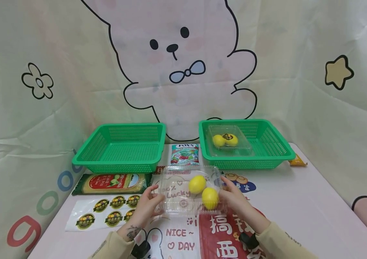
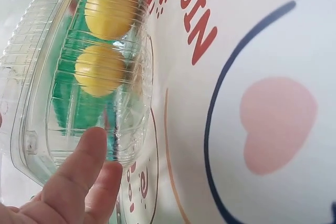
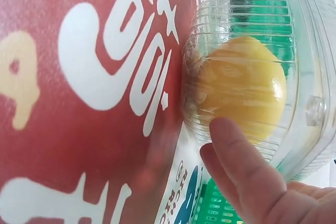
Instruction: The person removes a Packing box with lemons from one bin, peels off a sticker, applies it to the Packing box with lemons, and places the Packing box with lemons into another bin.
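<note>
Pale sleeves [image 1: 115, 245] lie nearest. At left, a sticker sheet [image 1: 102, 213] sits before a pasta pack [image 1: 112, 184]. My left hand [image 1: 147, 205], fingers half-bent, holds one side of the clear box [image 1: 174, 204], two lemons [image 1: 197, 184] inside; labelling looks undone. My right hand [image 1: 236, 197], bent likewise, holds the other. The right basket [image 1: 248, 163] already has one stickered box [image 1: 243, 144]; nothing seems in the way.

Clear container [image 1: 180, 199] cropped (both wrist views); orange packet [image 1: 298, 161] partly hidden by right basket [image 1: 251, 163]; sticker lettering [image 1: 113, 218] illegible.
</note>
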The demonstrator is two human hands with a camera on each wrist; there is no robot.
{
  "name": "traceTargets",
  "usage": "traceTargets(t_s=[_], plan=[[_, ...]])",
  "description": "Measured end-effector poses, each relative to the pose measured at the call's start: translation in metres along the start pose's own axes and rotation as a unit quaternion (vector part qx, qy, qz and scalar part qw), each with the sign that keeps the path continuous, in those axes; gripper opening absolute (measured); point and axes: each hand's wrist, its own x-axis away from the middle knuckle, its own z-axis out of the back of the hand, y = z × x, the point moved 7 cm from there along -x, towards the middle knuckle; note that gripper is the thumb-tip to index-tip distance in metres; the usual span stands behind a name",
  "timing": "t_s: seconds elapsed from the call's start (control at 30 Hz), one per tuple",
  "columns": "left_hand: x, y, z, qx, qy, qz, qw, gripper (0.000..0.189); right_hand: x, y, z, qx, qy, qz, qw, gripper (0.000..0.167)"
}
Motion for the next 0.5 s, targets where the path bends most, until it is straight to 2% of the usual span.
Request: traceTargets(t_s=[0.23,0.37,0.5], plan=[[-0.002,0.002,-0.001,-0.004,0.003,-0.005,1.0,0.06,-0.002,0.002,0.001,0.007,-0.002,-0.012,0.9999,0.065],[-0.001,0.005,-0.001,-0.011,-0.005,-0.005,0.9999,0.059,-0.001,0.001,0.0,0.003,-0.007,-0.011,0.9999,0.065],[0.004,0.013,0.011,-0.044,-0.009,-0.014,0.9989,0.059,0.002,-0.001,0.003,0.014,-0.011,0.001,0.9998,0.066]])
